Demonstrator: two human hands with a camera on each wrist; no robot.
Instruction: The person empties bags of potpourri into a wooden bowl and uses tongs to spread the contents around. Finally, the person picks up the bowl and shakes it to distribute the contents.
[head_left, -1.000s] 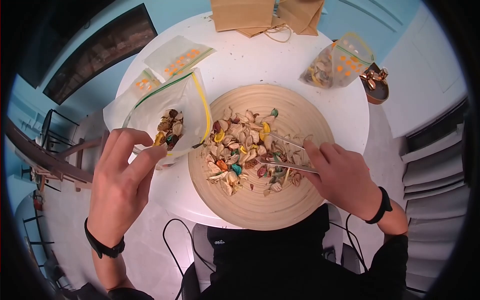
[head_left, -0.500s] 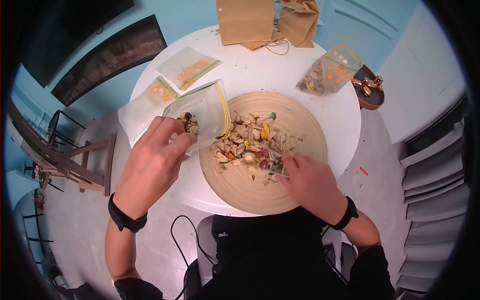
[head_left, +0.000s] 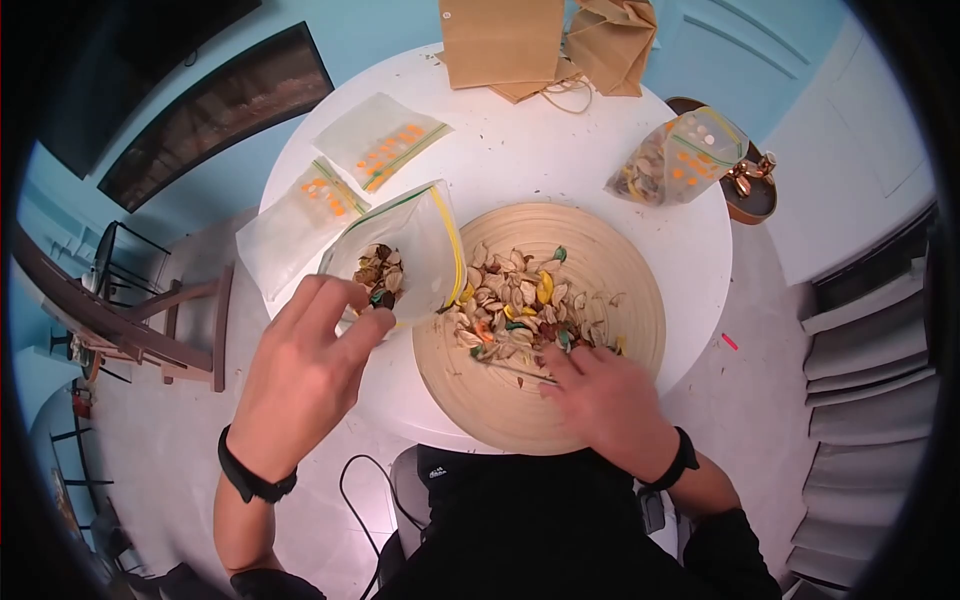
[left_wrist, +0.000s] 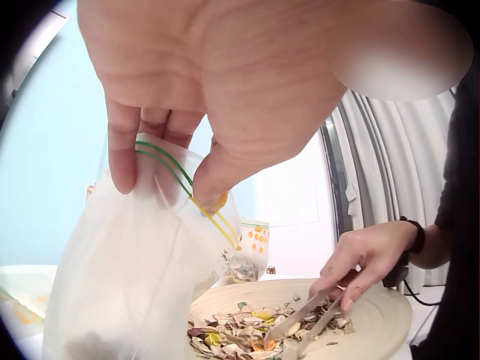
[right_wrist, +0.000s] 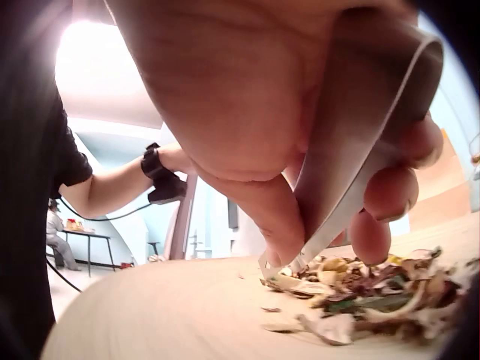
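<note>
My left hand (head_left: 310, 370) pinches the rim of a clear zip bag (head_left: 420, 245) between thumb and fingers, holding its mouth wide. A small heap of dried petals and pods (head_left: 380, 270) lies inside the bag. My right hand (head_left: 615, 410) grips metal tongs (right_wrist: 360, 127), whose bent end shows in the right wrist view. The tongs' tips reach the near left edge of a loose pile of dried potpourri (head_left: 520, 290), beige with yellow, green, orange and dark red pieces. That pile is spread on a round wooden tray (head_left: 625, 250); the bag's yellow-edged side overlaps the tray's left rim.
Two flat zip bags (head_left: 380, 140) with orange marks lie at the table's back left. A filled zip bag (head_left: 690, 160) stands at the back right. Brown paper bags (head_left: 500, 45) sit at the far edge. Small crumbs dot the white table (head_left: 500, 140).
My right hand has moved left and nearer me with the tongs, from the pile's right side to its near edge. The left hand keeps hold of the bag; the head view has shifted.
</note>
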